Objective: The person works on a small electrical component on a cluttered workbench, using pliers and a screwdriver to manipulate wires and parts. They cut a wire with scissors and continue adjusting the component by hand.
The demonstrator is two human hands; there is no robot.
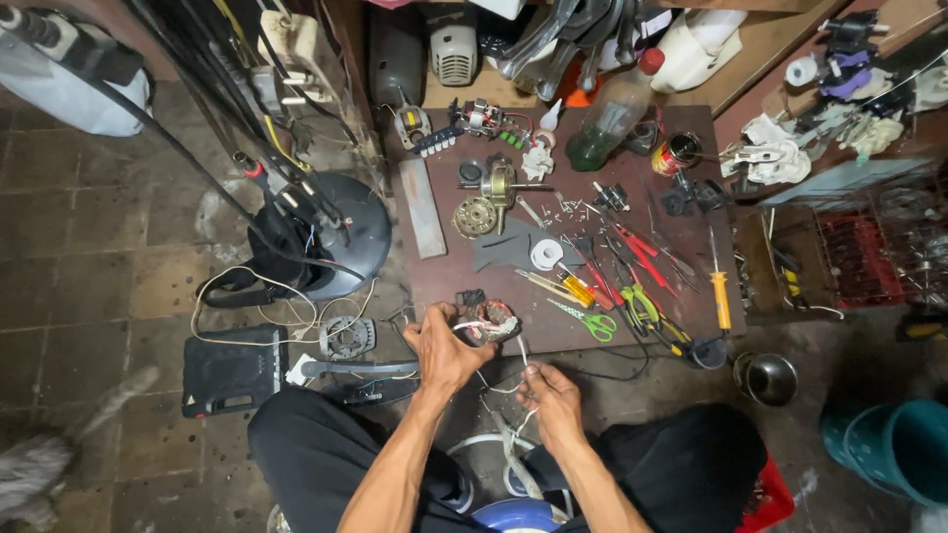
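My left hand (pixel 441 347) grips a small round motor stator with copper windings (pixel 491 322), held just over the near edge of a low dark brown work board (pixel 464 271). Thin white wires (pixel 512 387) run from the stator down to my right hand (pixel 551 397), which pinches them between its fingers. Both forearms reach forward over my knees in black trousers.
The board carries green-handled scissors (pixel 595 325), red pliers (pixel 642 255), a yellow screwdriver (pixel 721 292), a tape roll (pixel 546 254) and a brass motor part (pixel 491 197). A dark fan base (pixel 346 232) with cables stands left. A steel bowl (pixel 767 378) and teal bucket (pixel 894 446) sit right.
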